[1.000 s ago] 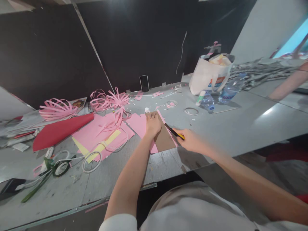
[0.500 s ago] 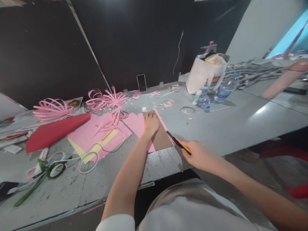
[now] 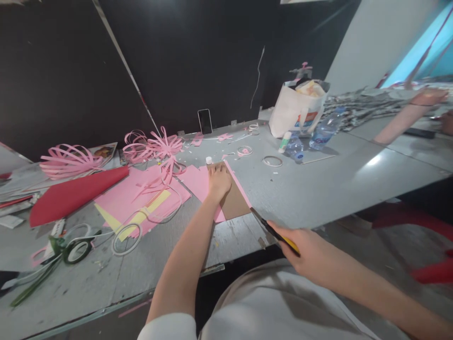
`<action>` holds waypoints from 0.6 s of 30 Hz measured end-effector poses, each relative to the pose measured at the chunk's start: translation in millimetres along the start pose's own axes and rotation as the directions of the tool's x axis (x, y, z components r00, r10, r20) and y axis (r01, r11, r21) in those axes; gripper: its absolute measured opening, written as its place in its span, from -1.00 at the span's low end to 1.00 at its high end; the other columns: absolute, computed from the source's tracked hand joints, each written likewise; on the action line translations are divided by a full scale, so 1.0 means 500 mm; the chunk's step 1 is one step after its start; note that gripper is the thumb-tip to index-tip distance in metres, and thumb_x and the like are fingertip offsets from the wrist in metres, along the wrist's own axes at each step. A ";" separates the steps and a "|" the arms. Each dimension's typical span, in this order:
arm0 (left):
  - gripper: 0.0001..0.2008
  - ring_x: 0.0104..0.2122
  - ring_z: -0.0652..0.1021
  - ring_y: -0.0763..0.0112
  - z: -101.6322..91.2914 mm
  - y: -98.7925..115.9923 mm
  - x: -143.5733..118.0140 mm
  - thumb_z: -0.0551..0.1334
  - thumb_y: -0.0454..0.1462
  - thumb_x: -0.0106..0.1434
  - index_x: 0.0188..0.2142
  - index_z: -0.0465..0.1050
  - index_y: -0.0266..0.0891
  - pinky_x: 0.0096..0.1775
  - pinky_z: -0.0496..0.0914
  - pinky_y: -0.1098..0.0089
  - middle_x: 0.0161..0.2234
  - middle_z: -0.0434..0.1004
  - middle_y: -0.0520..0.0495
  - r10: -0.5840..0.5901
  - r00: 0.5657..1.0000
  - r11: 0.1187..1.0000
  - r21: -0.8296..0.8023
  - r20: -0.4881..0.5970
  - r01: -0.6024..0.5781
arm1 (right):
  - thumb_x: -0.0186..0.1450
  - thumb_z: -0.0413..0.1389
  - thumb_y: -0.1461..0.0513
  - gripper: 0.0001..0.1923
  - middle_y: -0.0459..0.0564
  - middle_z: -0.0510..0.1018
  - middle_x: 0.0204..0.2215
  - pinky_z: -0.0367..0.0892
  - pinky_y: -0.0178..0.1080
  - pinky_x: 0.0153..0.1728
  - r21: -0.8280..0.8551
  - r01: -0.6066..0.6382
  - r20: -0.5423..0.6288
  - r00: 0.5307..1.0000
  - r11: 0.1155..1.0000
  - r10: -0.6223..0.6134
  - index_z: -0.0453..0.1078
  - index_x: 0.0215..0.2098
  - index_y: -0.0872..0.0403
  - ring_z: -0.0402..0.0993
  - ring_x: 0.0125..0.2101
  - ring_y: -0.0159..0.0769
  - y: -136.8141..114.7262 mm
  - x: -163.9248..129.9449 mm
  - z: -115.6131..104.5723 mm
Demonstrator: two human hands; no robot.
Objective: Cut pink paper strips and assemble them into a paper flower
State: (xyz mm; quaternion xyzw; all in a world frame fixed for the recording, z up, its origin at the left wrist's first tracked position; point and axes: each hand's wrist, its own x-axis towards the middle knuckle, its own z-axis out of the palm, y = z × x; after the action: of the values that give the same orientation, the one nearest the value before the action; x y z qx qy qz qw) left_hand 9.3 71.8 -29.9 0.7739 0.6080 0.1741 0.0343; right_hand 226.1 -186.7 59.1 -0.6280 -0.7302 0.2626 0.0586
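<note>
Left fingers point(image 3: 217, 170) outspread on flat brown board point(image 3: 234, 200), right fingers point(image 3: 288, 234) around slim cutter point(image 3: 268, 227)

Left hand point(image 3: 220, 182) on brown card point(image 3: 235, 202), right hand point(image 3: 308, 251) gripping knife point(image 3: 272, 229)

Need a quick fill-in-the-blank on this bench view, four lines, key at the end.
1. The left hand rests on a board coloured ____.
2. The right hand grips a knife coloured black and ____.
3. The paper strip along the board's right edge is coloured ____.
4. Near the white bag are two clear plastic ____.

Missing words: brown; yellow; pink; bottles.
</note>
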 end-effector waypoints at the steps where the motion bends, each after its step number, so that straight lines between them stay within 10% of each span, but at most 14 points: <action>1: -0.46 0.43 0.26 -0.01 0.000 0.000 0.000 -0.04 -0.30 0.51 0.41 0.30 -0.29 0.42 0.15 -0.04 0.43 0.33 -0.29 -0.001 1.000 1.000 -0.001 0.002 0.001 | 0.38 0.06 0.21 -0.35 0.05 0.69 -0.43 0.28 -0.27 -0.51 0.010 0.011 -0.014 1.000 1.000 -0.011 0.42 0.42 -0.03 0.52 -0.56 -0.18 0.002 -0.007 0.002; 10: -0.47 0.43 0.27 0.02 -0.005 -0.004 -0.004 -0.05 -0.30 0.51 0.38 0.35 -0.30 0.41 0.17 0.02 0.42 0.35 -0.27 0.013 1.000 1.000 0.001 -0.003 -0.013 | 0.42 0.08 0.08 -0.44 -0.02 0.68 -0.48 0.35 -0.23 -0.49 0.039 0.058 -0.110 0.992 0.998 -0.053 0.49 0.36 -0.19 0.55 -0.53 -0.10 0.053 -0.032 -0.016; 18: -0.48 0.40 0.29 -0.02 -0.009 -0.003 -0.009 -0.02 -0.30 0.51 0.36 0.37 -0.38 0.41 0.17 0.05 0.41 0.37 -0.29 0.011 1.000 1.000 -0.013 0.007 -0.011 | 0.50 -0.09 0.19 -0.38 0.28 0.66 -0.13 0.37 -0.13 -0.35 -0.390 -0.069 -0.250 0.968 0.918 -0.033 0.25 0.48 0.16 0.62 -0.38 -0.01 0.161 0.100 -0.034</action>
State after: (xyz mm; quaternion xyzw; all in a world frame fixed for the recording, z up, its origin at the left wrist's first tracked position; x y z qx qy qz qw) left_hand 5.5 67.3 -27.1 0.7776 0.6024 0.1755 0.0405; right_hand 294.3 -128.3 24.3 -0.6618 -0.7489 0.0285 0.0199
